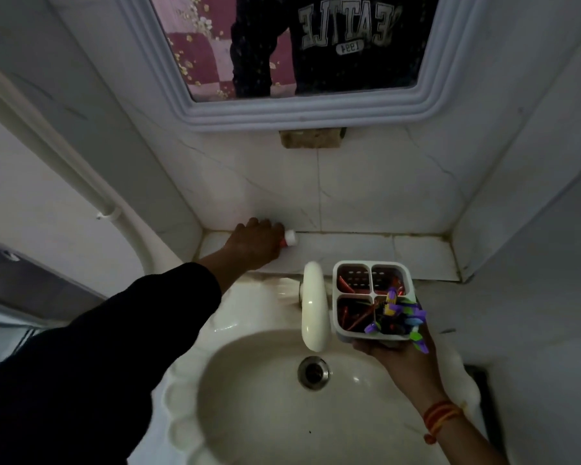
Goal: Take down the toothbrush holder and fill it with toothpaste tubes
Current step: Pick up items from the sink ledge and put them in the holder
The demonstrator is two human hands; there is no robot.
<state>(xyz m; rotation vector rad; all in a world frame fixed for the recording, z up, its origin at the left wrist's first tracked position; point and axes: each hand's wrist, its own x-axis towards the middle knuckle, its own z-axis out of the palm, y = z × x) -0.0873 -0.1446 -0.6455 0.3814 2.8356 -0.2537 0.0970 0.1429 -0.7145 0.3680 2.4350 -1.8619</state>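
Observation:
My right hand (394, 355) holds a white toothbrush holder (373, 298) from below, above the right side of the basin. It has four compartments, and purple and red brushes stick out of the near ones. On the tiled ledge at the back left, my left hand (254, 245) is closed over a toothpaste tube (289, 238). Only the tube's white cap and a bit of red show past my fingers.
A cream sink (215, 380) with a drain (313, 372) lies below, and a cream tap (312, 307) rises just left of the holder. The tiled ledge (416, 253) runs behind it. A framed mirror (299, 109) hangs above, with a bare mount patch (312, 137) under it.

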